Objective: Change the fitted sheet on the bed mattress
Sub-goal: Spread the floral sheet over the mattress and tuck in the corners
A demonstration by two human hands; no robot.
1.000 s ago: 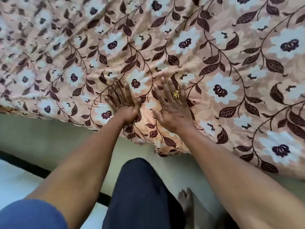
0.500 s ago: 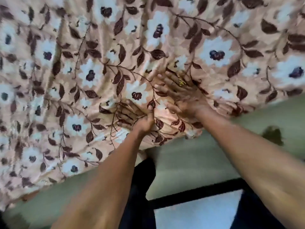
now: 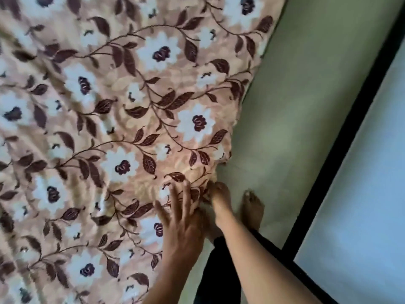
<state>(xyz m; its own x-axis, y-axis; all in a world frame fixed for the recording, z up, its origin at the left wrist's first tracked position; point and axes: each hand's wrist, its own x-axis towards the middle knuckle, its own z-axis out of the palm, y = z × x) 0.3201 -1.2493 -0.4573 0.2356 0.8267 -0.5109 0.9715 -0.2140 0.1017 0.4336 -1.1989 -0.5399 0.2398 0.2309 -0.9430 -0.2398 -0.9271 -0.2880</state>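
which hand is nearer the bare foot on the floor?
Right. The right hand is at the edge of the floral sheet, just beside the bare foot. The left hand rests with fingers spread on the sheet, farther from the foot.

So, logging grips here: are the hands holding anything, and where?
The right hand seems to grip the floral sheet at its corner edge; the left hand lies flat on it.
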